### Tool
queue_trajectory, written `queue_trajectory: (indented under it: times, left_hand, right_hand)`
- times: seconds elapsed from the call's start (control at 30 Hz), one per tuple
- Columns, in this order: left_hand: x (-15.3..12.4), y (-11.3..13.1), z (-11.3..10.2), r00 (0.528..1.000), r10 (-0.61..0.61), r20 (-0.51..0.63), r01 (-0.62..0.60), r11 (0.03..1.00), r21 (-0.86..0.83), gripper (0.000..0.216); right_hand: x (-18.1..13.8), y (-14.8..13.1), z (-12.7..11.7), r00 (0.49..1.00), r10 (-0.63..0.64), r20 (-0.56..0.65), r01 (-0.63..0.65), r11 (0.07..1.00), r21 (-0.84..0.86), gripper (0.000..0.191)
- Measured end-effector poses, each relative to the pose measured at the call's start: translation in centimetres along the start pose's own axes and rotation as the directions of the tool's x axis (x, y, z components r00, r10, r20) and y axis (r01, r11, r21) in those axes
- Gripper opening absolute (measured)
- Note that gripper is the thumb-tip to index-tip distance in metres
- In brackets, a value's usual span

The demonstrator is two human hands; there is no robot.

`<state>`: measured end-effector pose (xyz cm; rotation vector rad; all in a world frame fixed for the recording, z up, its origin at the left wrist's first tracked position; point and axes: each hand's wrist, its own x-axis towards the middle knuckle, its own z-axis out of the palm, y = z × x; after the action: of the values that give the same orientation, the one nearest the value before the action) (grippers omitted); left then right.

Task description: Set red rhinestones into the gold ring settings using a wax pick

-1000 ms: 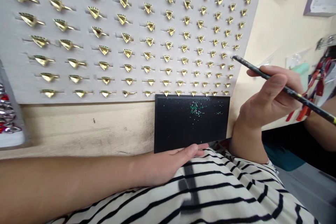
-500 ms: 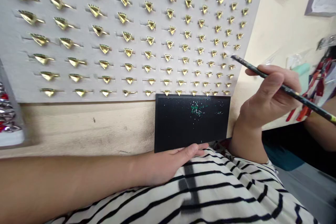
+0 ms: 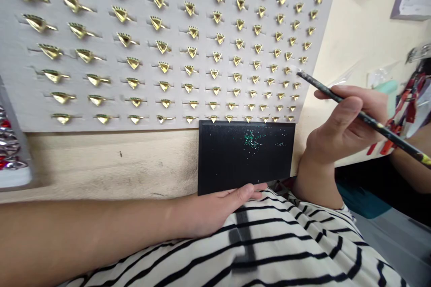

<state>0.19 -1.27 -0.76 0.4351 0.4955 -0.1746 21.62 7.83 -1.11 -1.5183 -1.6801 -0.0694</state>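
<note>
Right hand [image 3: 346, 130] grips a light, slender brush [image 3: 367, 121] by the shaft, tip just beside a small gold ring [image 3: 287, 70] on the board [image 3: 204, 65]; left hand [image 3: 232, 202] lies open against the black pad [image 3: 222, 166].

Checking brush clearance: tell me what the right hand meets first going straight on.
The right hand leads with its brush, whose tip would likely reach the nearest gold ring on the grey board first; depth is unclear.

the right hand [image 3: 343, 132] holds a fine paintbrush [image 3: 367, 119] beside gold ring settings [image 3: 217, 57].
</note>
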Motion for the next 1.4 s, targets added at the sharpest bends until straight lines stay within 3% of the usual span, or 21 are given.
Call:
queue_trajectory:
  times: [0.33,0.57,0.63,0.7,0.97,1.4]
  left_hand:
    - [0.1,0.3,0.0,1.000,0.000,0.007,0.000,1.000,0.007,0.062]
    - [0.3,0.0,0.0,0.998,0.056,-0.006,-0.056,0.998,0.037,0.060]
    - [0.5,0.0,0.0,0.997,0.078,0.004,-0.078,0.996,0.039,0.060]
    - [0.7,-0.1,0.0,0.995,0.098,0.015,-0.098,0.995,0.032,0.060]
    - [0.6,-0.2,-0.1,0.989,0.147,0.032,-0.149,0.986,0.078,0.059]
    - [0.4,0.2,0.1,0.993,0.118,0.003,-0.118,0.992,0.046,0.058]
  right_hand:
    - [0.1,0.1,-0.4,0.999,-0.031,-0.034,0.031,1.000,-0.002,0.025]
    - [-0.4,-0.1,-0.6,0.959,-0.257,-0.118,0.281,0.908,0.312,0.038]
    - [-0.9,-0.4,-1.0,0.957,-0.287,-0.044,0.284,0.895,0.343,0.043]
    - [-1.4,-0.6,-1.6,0.946,-0.276,0.170,0.213,0.925,0.315,0.043]
    - [-1.6,-1.1,-2.2,0.896,-0.354,0.269,0.280,0.919,0.276,0.044]
    - [-2.0,-1.1,-2.1,0.899,-0.319,0.299,0.255,0.938,0.234,0.043]
